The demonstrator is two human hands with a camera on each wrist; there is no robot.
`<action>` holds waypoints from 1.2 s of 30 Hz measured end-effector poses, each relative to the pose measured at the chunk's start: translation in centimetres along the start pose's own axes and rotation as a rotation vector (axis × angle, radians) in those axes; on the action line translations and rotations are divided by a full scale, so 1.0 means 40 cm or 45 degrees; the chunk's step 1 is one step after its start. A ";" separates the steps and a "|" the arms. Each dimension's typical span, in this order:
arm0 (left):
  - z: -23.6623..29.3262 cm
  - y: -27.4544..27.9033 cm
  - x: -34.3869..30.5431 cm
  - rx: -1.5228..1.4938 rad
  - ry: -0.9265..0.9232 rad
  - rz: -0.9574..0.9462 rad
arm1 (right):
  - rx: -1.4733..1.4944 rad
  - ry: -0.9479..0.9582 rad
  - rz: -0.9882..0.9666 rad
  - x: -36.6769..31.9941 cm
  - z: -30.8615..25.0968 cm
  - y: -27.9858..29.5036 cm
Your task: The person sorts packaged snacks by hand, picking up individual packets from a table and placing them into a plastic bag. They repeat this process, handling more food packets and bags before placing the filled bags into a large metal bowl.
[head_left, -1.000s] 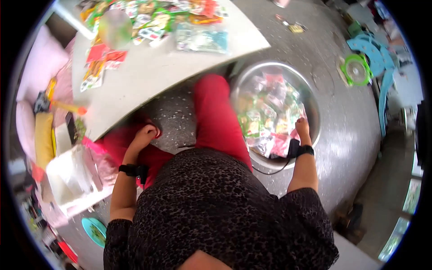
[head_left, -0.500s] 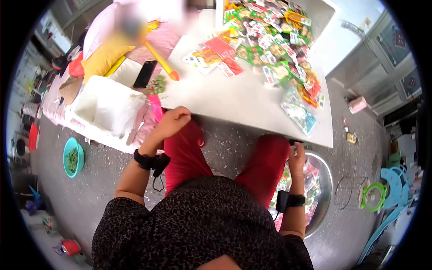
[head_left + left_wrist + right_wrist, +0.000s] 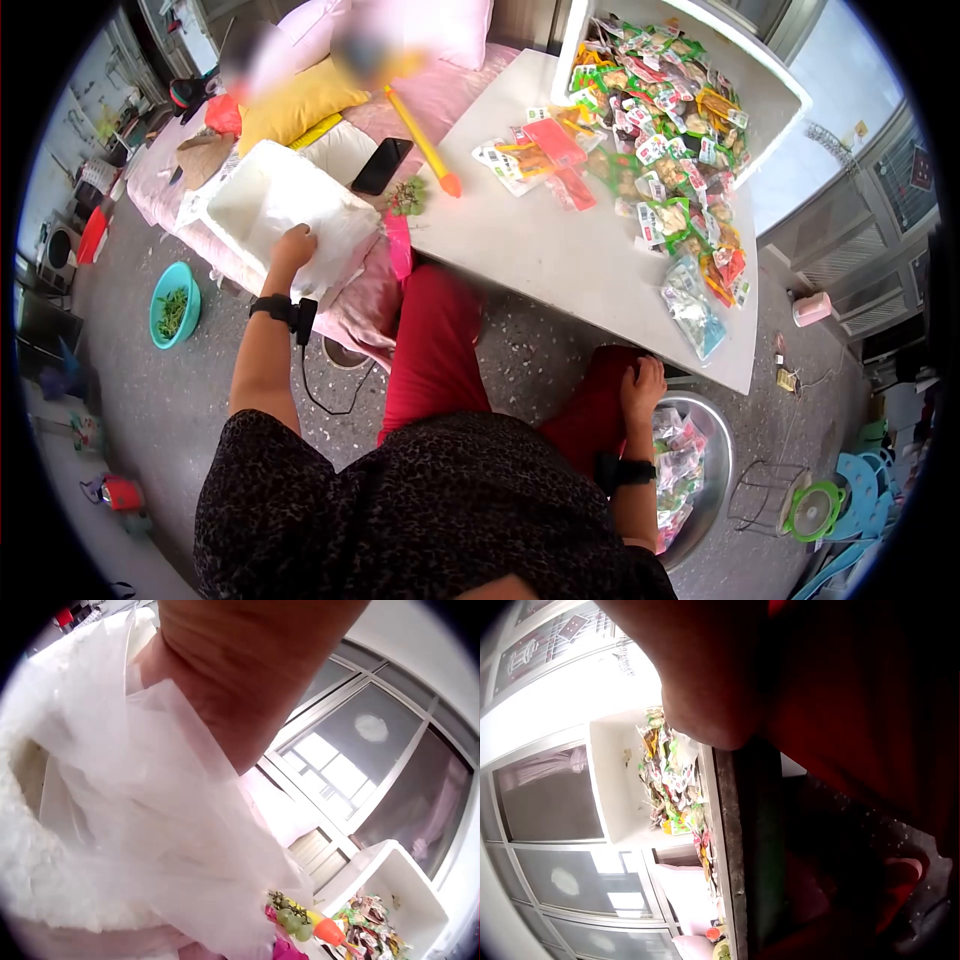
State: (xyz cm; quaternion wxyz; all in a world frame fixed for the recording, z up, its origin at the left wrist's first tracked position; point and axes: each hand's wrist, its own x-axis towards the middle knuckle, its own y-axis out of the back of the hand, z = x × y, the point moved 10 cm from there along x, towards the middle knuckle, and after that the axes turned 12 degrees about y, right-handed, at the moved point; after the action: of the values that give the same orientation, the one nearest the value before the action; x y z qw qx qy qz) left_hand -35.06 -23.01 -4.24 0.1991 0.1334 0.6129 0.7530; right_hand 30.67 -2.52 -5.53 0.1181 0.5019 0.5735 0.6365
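Note:
My left hand [image 3: 292, 248] is at the white foam box [image 3: 240, 200] on the pink-covered bed, over the near side of its plastic bag lining. In the left wrist view the thin white plastic bag [image 3: 172, 795] overlaps the hand and hides the fingers, so I cannot tell whether they pinch it. My right hand [image 3: 642, 390] rests on the red-trousered right knee, fingers relaxed and nothing in them. Just below that hand stands a metal basin [image 3: 722, 450] of packaged snacks [image 3: 680, 465].
A white table [image 3: 540, 265] carries a tipped foam box [image 3: 785, 90] spilling small snack packets [image 3: 690, 150]. A phone [image 3: 383, 166], green grapes [image 3: 407, 196] and a yellow stick [image 3: 420, 140] lie near its left side. On the floor are a teal basin [image 3: 190, 285] and a green fan [image 3: 812, 510].
The view has turned left. My left hand has gone from the lap to the lined foam box. My right hand has left the metal basin and come onto the knee.

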 end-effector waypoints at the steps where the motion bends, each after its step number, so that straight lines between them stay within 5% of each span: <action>1: 0.016 0.011 -0.011 -0.004 0.007 -0.042 | -0.011 0.000 0.009 0.003 -0.001 0.003; 10: -0.004 0.046 -0.025 -0.164 -0.066 0.054 | -0.001 0.123 0.009 0.017 -0.029 0.001; 14: 0.023 0.016 -0.048 -0.090 -0.104 -0.191 | 0.005 0.115 -0.015 0.019 -0.027 -0.007; 20: -0.004 0.066 -0.005 -0.313 -0.092 0.129 | 0.022 0.144 -0.002 0.016 -0.025 -0.010; 23: 0.018 0.140 -0.050 -0.467 0.024 0.069 | 0.008 0.152 0.012 0.015 -0.027 -0.006; 26: 0.058 0.171 -0.088 -0.809 0.029 -0.137 | 0.083 0.158 0.024 0.017 -0.029 0.001; 30: 0.251 0.196 -0.227 -1.375 -0.280 -0.715 | 0.336 0.105 0.163 0.032 -0.028 0.036; 36: 0.585 0.167 -0.532 -1.943 -0.572 -1.576 | 1.139 -0.292 -0.047 0.101 -0.115 0.031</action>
State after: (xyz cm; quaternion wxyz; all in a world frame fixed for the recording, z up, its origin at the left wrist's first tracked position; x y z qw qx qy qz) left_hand -6.70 -13.65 8.20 0.6983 -0.2326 -0.1234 0.6657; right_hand 25.76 -2.79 -1.69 -0.0361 0.5606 0.7839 0.2645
